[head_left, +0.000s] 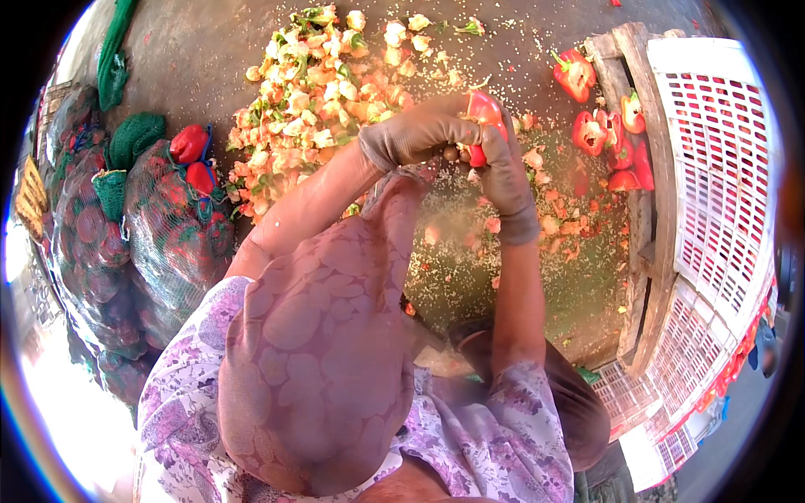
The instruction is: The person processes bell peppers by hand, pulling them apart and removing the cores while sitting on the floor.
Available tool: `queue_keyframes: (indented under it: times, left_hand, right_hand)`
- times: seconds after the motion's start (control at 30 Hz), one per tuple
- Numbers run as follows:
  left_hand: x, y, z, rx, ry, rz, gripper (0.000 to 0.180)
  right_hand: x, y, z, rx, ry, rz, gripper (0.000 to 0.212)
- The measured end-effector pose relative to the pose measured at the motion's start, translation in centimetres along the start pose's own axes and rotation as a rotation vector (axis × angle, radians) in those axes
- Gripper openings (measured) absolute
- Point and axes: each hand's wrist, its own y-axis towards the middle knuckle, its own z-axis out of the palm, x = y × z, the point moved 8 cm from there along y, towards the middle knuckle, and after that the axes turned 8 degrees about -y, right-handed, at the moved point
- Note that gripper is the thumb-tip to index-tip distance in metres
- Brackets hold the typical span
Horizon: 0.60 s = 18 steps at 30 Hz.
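Both my hands, in brown-grey gloves, are together above the floor around a red bell pepper [485, 111]. My left hand [426, 132] is closed on the pepper's left side, fingers curled. Against its right side, my right hand [508, 180] is closed too, its fingers bent over the pepper. The gloves cover much of the pepper, and I cannot make out whether a tool is between them. Beyond my left hand lies a heap of cut-out pepper cores [306, 105], pale with seeds and green stems. Loose seeds and core bits are scattered below my hands.
Open red pepper halves [590, 134] lie on the right beside a wooden pallet [641, 75]. White slatted crates [717, 142] stand on it. At the left are net bags of red peppers [172, 226] with green netting [137, 138]. A patterned mauve cloth [319, 335] covers part of the view.
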Motion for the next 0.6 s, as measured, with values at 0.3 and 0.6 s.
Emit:
queue_keyframes:
  times: [0.3, 0.6]
  left_hand:
    - [-8.2, -4.8, -5.3, -0.490, 1.036, 0.424, 0.058]
    - [-4.8, -2.1, -3.7, -0.531, -0.112, 0.450, 0.070]
  right_hand:
    - [-1.3, 0.6, -3.7, 0.104, 0.865, 0.046, 0.059]
    - [5.2, -0.3, 2.1, -0.289, -1.238, -0.489, 0.054]
